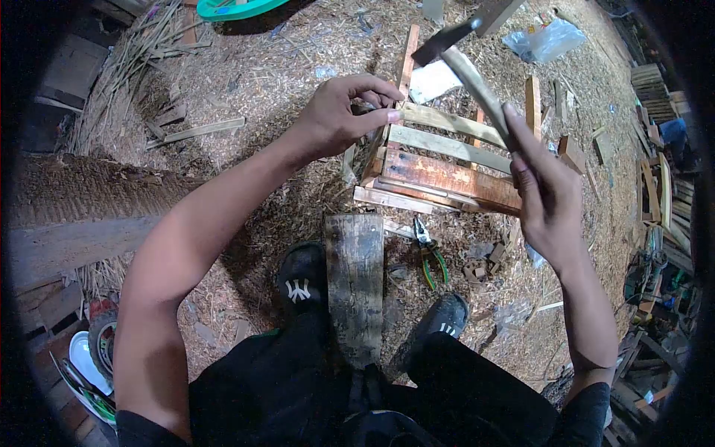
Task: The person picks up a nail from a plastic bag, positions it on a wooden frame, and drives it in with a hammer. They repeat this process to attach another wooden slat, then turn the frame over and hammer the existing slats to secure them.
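Holding a hammer, right hand; white NY-like logo on one shoe.

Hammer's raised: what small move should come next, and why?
Perhaps a light, careful tap at the left end of the farther pale slat: the right hand holds the hammer raised, with the left hand right there, so a full swing looks risky.

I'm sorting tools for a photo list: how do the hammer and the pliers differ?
The hammer is held up in the right hand; the pliers lie on the ground. The hammer has one plain, pale handle; the pliers have two, with green on them. Both are hand tools.
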Available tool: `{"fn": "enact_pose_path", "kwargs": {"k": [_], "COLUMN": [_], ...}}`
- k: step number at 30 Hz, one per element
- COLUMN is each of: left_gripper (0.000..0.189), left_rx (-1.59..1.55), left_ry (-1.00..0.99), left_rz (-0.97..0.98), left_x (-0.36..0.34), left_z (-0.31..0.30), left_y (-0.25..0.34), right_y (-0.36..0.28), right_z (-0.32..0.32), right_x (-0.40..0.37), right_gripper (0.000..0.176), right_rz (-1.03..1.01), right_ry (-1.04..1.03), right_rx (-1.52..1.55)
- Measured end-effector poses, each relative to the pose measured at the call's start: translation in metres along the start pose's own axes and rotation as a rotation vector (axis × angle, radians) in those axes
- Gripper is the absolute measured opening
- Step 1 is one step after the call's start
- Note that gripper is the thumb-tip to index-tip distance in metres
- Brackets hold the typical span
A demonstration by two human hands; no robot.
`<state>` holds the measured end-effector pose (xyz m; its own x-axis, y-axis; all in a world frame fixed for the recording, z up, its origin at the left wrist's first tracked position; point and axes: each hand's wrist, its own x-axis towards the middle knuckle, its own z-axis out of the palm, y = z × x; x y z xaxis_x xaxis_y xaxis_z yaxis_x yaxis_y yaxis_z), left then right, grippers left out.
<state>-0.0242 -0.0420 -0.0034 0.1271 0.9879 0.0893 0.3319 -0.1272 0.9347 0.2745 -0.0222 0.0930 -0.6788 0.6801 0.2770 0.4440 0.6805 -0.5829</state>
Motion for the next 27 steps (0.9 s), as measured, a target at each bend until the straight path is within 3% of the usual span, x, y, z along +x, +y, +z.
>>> {"fn": "enact_pose_path", "kwargs": {"k": [1,2,5,6,11,13,14,18,22,24,26,27], "left_gripper": [0.026,0.025,0.025,0.025,0.025,0.024,0.023,0.023,0.023,0.023,0.023,0.023], "left_rx": [-0.017,-0.033,0.006,0.004,-0.023,-0.008,0.003,-0.029,-0.016,0.056,-0.071,-0.073], "left_ry": [0.008,0.017,0.018,0.019,0.005,0.035,0.067,-0.007,0.014,0.037,0.002,0.002], "left_rz": [-0.037,-0.074,0.038,0.036,-0.021,-0.001,0.014,-0.012,0.000,0.006,-0.034,-0.037], "left_x": [-0.001,-0.001,0.000,0.000,0.000,-0.002,-0.002,-0.002,0.001,0.002,0.001,0.000], "left_z": [0.001,0.001,0.001,0.001,0.001,0.002,0.003,0.000,0.001,0.000,0.001,0.001], "left_y": [0.001,0.002,-0.001,-0.004,0.000,-0.001,-0.002,-0.003,-0.006,-0.006,-0.003,-0.004], "right_y": [0.002,-0.003,0.002,-0.011,-0.007,-0.004,-0.004,-0.022,-0.005,-0.006,-0.009,-0.011], "right_z": [0.001,-0.005,-0.010,-0.013,-0.002,-0.003,-0.006,-0.016,-0.002,-0.006,-0.009,-0.009], "right_x": [0.000,-0.003,0.000,0.004,0.000,-0.002,-0.002,0.002,-0.008,-0.006,-0.006,-0.006], "right_gripper": [0.060,0.061,0.061,0.051,0.054,0.063,0.064,0.061,0.068,0.067,0.065,0.064], "right_rz": [-0.078,0.016,0.127,0.124,0.040,0.033,0.060,0.146,0.077,0.111,0.152,0.146], "right_ry": [0.005,-0.163,-0.200,-0.139,0.069,-0.164,-0.187,-0.009,-0.249,-0.244,-0.251,-0.154], "right_rx": [-0.029,-0.108,-0.080,-0.021,-0.003,-0.129,-0.166,-0.048,-0.236,-0.177,-0.114,-0.072]}}
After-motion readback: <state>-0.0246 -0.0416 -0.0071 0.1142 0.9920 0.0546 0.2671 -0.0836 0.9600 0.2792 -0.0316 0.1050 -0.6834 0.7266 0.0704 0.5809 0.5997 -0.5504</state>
